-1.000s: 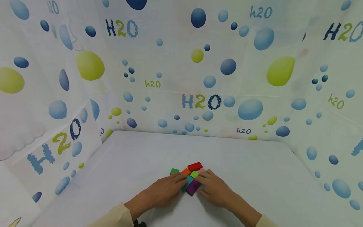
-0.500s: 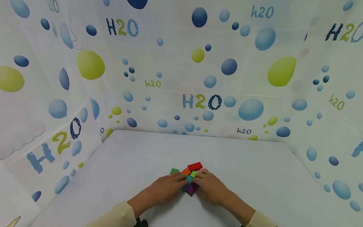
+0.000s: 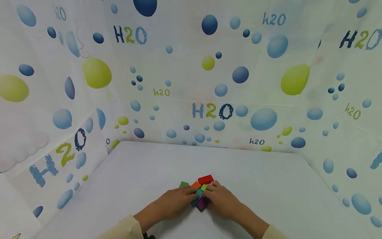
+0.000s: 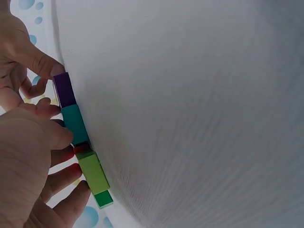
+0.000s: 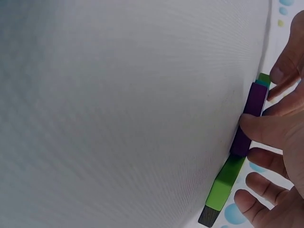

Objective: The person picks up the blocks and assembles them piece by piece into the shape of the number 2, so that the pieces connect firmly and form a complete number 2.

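Several coloured blocks lie packed together between the two hands on the white table. My left hand (image 3: pixel 176 203) holds the teal block (image 3: pixel 195 199) from the left side, its thumb on the block in the left wrist view. On the other side, my right hand (image 3: pixel 222 203) grips the purple block (image 3: pixel 202 205), with the thumb (image 5: pixel 256 127) against its near face. A light green block (image 3: pixel 204 187), an orange block (image 3: pixel 196 185) and a red block (image 3: pixel 206 179) sit behind these. The green block (image 3: pixel 183 184) shows past the left fingers. Right fingers mostly hide a pink block.
The white tabletop (image 3: pixel 253 176) stretches around the cluster. A white curtain (image 3: pixel 179 66) with blue and lime drops and H2O lettering hangs at the back and sides. In the right wrist view, another green block (image 5: pixel 223 185) lies near the right fingers.
My right hand has shifted slightly left and covers more of the purple block. The left hand stays almost in place. The head view has tilted up a little, so everything appears lower.
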Motion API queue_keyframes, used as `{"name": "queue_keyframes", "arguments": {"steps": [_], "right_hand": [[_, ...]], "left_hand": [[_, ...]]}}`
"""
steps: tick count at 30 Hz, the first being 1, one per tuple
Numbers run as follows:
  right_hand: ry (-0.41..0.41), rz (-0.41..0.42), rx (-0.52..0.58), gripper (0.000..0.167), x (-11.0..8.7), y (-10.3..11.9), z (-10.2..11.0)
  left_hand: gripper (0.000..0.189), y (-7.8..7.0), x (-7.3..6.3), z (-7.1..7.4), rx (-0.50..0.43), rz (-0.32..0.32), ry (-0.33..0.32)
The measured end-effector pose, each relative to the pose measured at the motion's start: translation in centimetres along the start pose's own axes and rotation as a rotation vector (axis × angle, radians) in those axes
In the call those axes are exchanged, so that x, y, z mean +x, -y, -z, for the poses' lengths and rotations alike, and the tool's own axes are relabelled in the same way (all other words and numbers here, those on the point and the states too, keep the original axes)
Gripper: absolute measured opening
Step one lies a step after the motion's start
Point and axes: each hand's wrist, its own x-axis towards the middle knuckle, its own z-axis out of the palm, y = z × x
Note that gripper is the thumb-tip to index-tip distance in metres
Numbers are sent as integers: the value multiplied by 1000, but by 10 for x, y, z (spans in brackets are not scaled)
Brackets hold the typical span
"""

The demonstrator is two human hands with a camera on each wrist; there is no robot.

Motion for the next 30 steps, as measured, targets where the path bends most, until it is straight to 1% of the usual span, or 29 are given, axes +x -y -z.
{"name": "queue_keyframes", "arguments": {"steps": [7,11,15,18,23,30], "right_hand": [[53,-44,33,24,-3,-3,3],[66,-44,56,26,-5,-2,4],[105,-55,53,28,-7,-1,2],[129,-69,40,28,-9,-1,0],[148,-82,43,26,-10,0,2],[132,-53,60,24,-15,3,4]], "left_hand": [[40,0,2,0,-17,-14,-18],[40,-1,3,0,-27,-1,-6],[40,-2,1,0,-47,13,12],[40,-3,0,-1,-41,8,7],[40,-4,-1,-2,-19,9,-5],[40,-4,-3,-1,-35,17,-12]]}}
